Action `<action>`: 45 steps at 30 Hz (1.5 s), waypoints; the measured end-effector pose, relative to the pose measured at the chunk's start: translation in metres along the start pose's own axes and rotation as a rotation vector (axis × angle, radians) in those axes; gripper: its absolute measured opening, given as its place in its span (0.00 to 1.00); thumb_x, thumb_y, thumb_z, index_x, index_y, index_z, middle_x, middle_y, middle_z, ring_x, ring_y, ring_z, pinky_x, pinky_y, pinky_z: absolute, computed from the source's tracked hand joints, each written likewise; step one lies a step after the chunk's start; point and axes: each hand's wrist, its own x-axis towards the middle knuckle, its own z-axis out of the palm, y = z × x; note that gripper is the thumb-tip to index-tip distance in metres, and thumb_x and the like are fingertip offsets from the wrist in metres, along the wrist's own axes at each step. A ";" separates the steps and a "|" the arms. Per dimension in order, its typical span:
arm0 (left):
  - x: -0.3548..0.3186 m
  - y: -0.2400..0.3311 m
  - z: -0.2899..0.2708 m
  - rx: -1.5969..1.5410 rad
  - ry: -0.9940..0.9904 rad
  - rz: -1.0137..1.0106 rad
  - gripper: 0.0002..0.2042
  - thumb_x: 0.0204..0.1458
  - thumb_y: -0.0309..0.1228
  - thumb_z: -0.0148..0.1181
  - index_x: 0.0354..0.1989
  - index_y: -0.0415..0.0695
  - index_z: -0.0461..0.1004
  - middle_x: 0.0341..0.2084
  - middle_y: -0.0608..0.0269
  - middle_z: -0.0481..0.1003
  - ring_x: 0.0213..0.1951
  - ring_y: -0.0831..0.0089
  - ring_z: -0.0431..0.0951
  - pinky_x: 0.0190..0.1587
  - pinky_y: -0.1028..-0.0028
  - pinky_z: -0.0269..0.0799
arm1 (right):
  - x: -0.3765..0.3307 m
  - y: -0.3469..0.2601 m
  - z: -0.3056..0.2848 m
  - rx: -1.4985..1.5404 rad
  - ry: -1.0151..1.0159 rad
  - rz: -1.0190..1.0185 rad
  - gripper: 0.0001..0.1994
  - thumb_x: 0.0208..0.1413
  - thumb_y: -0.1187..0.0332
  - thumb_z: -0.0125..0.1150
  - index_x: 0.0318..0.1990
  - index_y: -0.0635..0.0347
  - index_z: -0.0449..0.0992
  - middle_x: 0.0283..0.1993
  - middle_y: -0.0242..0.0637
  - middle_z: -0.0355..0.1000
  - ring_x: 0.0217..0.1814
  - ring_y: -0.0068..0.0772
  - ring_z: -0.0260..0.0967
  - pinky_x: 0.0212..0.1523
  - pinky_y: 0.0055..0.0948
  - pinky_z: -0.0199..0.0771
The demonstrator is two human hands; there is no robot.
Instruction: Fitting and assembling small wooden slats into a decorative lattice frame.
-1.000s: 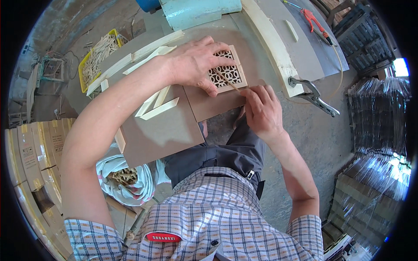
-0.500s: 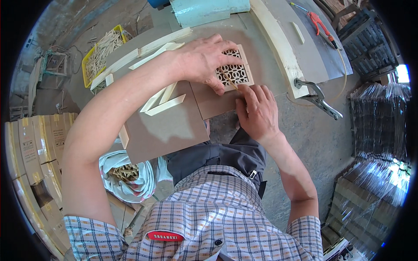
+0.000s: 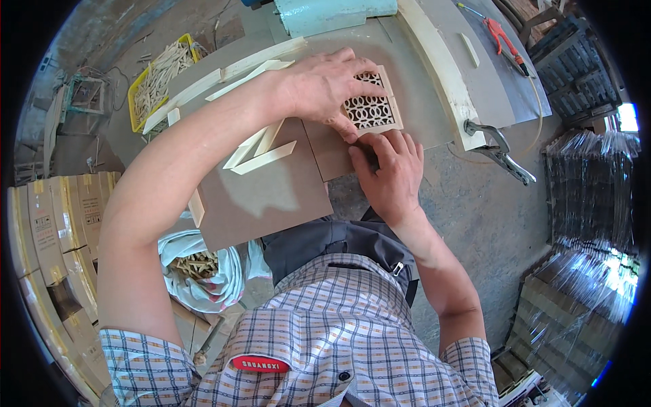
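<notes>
A small wooden lattice panel (image 3: 371,111), with dark cut-out ring shapes inside a pale frame, lies on the brown work board. My left hand (image 3: 321,88) reaches over it from the left, gripping it with fingers spread across the far side and thumb at its near left corner. Along the near edge my right hand (image 3: 392,173) is closed, its fingertips close to my left thumb. Whatever may be between those right fingers is hidden. Pale mitred strips (image 3: 265,157) lie left of the panel, partly under my left forearm.
A long wooden rail (image 3: 441,78) with a locking clamp (image 3: 498,152) borders the board on the right. Beyond it lies a red air blow gun (image 3: 503,42) with a hose. A yellow basket (image 3: 140,88) and a white sack (image 3: 234,275) hold wood pieces. Cartons (image 3: 51,224) stand left.
My right hand has shifted left along the panel's near edge, toward my left thumb. The thin stick that showed between its fingers and the panel is out of sight.
</notes>
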 end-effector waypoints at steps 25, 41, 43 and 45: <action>-0.001 0.007 0.007 0.098 -0.035 -0.080 0.34 0.60 0.53 0.69 0.76 0.67 0.69 0.78 0.62 0.61 0.75 0.53 0.63 0.76 0.52 0.67 | -0.003 0.001 0.003 -0.068 0.019 -0.060 0.06 0.61 0.63 0.71 0.45 0.45 0.85 0.40 0.29 0.72 0.45 0.39 0.71 0.46 0.44 0.63; 0.000 0.005 0.013 0.105 0.069 -0.046 0.35 0.53 0.51 0.75 0.72 0.66 0.74 0.75 0.63 0.66 0.70 0.53 0.69 0.72 0.54 0.72 | -0.007 -0.008 0.003 0.076 -0.044 -0.122 0.11 0.57 0.71 0.71 0.48 0.47 0.86 0.44 0.29 0.75 0.48 0.38 0.72 0.49 0.42 0.62; 0.001 0.005 0.013 0.106 0.070 -0.053 0.35 0.53 0.51 0.76 0.72 0.66 0.74 0.75 0.63 0.66 0.70 0.53 0.69 0.73 0.54 0.71 | -0.005 -0.009 0.005 0.070 -0.026 -0.137 0.12 0.56 0.70 0.71 0.47 0.47 0.86 0.43 0.29 0.74 0.47 0.38 0.71 0.49 0.42 0.62; 0.001 0.005 0.013 0.091 0.046 -0.055 0.35 0.53 0.51 0.75 0.72 0.66 0.74 0.75 0.63 0.66 0.69 0.52 0.69 0.73 0.54 0.70 | -0.004 -0.009 0.006 0.073 -0.005 -0.148 0.12 0.55 0.69 0.71 0.47 0.47 0.85 0.43 0.29 0.74 0.46 0.38 0.71 0.48 0.42 0.62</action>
